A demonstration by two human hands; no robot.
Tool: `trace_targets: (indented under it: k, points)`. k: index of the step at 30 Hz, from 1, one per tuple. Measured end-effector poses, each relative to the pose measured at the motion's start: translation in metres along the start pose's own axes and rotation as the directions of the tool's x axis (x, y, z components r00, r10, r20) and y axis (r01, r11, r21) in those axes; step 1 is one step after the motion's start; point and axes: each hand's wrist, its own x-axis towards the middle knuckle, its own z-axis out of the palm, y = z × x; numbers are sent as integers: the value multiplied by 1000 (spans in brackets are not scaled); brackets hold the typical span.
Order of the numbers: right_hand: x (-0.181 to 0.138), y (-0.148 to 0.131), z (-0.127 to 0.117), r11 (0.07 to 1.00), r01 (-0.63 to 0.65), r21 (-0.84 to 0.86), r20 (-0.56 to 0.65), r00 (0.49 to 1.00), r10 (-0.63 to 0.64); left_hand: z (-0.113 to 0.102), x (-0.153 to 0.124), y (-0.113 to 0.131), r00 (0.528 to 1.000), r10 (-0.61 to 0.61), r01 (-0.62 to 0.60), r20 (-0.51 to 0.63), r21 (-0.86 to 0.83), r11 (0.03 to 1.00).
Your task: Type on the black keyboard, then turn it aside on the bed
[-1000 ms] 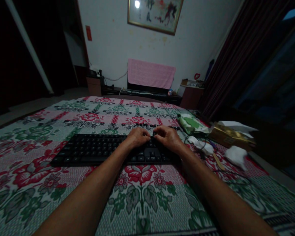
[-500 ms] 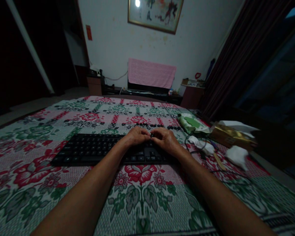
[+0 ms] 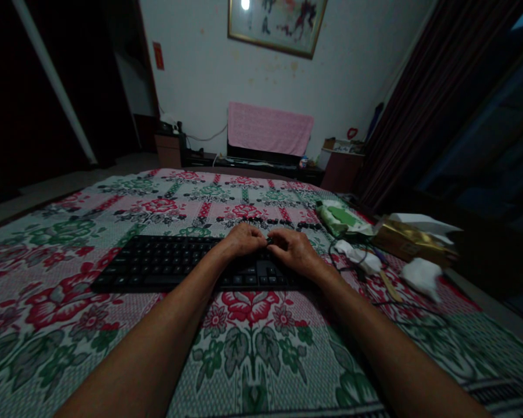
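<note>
From here, the right hand (image 3: 297,249) pinches a small black piece (image 3: 269,240) over the keyboard (image 3: 152,264); the left hand's (image 3: 243,239) grip I cannot tell. Light, steady pressure would help.

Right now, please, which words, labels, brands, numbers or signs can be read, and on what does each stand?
None can be read with certainty.
Keyboard: pale key legends, too small.
Framed picture: dark marks, too blurred.
Red strip: any marks too small.
Green packet, gold box: any print too blurred.

Left hand (image 3: 245,239) and right hand (image 3: 293,249) nearly meet, fingers curled.
</note>
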Motion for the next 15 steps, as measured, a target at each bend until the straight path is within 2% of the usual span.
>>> trace_targets:
  k: [9,15]
  points:
    - [0,2,-8,997,25,69,53,998,-28,1,2,-3,1000,2,-2,1,5,1000]
    - [-1,18,-15,982,-122,144,81,990,111,2,4,-4,1000,6,-6,-7,9,1000]
